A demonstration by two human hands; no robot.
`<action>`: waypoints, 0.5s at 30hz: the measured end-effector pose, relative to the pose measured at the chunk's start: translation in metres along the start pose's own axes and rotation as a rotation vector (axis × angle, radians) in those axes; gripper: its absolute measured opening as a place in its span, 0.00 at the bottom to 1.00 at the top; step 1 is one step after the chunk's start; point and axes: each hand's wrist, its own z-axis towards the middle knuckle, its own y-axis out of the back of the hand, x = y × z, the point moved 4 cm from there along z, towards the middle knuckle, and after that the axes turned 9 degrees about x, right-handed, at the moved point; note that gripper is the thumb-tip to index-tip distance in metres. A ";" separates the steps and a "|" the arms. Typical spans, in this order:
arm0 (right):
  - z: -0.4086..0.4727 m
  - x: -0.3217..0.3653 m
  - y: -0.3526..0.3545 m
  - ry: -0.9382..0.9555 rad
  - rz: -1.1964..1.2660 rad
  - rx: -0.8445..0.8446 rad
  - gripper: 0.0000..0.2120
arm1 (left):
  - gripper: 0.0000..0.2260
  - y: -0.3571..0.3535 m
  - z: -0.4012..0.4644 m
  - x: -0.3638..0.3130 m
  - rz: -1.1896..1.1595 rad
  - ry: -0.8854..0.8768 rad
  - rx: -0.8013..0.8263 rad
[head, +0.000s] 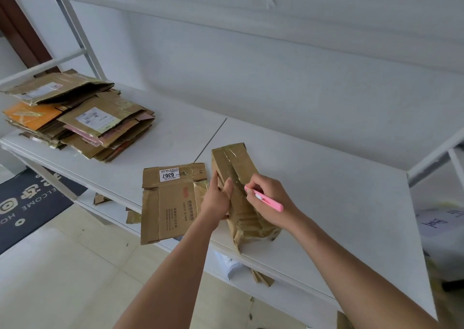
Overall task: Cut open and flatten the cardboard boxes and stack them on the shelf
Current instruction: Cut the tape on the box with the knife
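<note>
Taped box [241, 190] — lower centre of frame, lying on the white shelf [326, 178], still closed, shiny tape running along its top seam. Left hand [218, 198] grips its left side, thumb on top, steadying it. Right hand [270, 200] curled round a pink cutter [265, 199], tip set on the tape line

Step in hand, as I judge: slitting the tape seam of this box. Nothing flattened on it yet

Next move likely calls for drawing the blade along the seam toward the near end, shallow, with the left thumb kept off the cut line; then the flaps can be opened and the box pressed flat

Just left of it, a flattened box [170, 203] with label 6367, hanging partly over the shelf's front edge. Upper left of frame: stack of flattened boxes [82, 120] on the same shelf — the finished pile, well apart from the work

No container in view holds anything I can make out; the taped box's inside is hidden
</note>
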 end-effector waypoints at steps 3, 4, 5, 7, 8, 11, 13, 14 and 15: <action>-0.012 0.001 0.001 0.006 -0.011 -0.006 0.05 | 0.26 -0.001 0.000 -0.001 0.018 0.002 0.007; -0.015 0.002 0.001 0.014 -0.016 -0.004 0.05 | 0.26 -0.001 0.000 -0.001 0.029 0.001 0.008; -0.019 0.002 0.002 0.017 -0.016 -0.002 0.05 | 0.26 -0.001 0.000 -0.002 0.039 0.000 0.008; -0.025 0.000 0.002 0.006 -0.004 0.004 0.04 | 0.26 -0.002 -0.001 -0.003 0.044 0.003 0.012; -0.028 -0.001 0.003 0.000 -0.001 0.007 0.04 | 0.26 -0.002 -0.001 -0.003 0.042 0.008 0.013; -0.036 -0.004 0.003 -0.008 -0.001 0.015 0.05 | 0.24 -0.002 -0.002 -0.005 0.028 0.010 0.014; -0.040 -0.003 0.003 -0.003 0.007 0.024 0.05 | 0.24 -0.001 -0.003 -0.005 0.027 0.012 0.015; -0.042 -0.002 0.003 0.001 0.006 0.026 0.06 | 0.24 -0.001 -0.004 -0.005 0.030 0.016 0.013; -0.044 -0.001 0.003 0.004 0.004 0.027 0.06 | 0.24 -0.001 -0.004 -0.005 0.030 0.021 0.012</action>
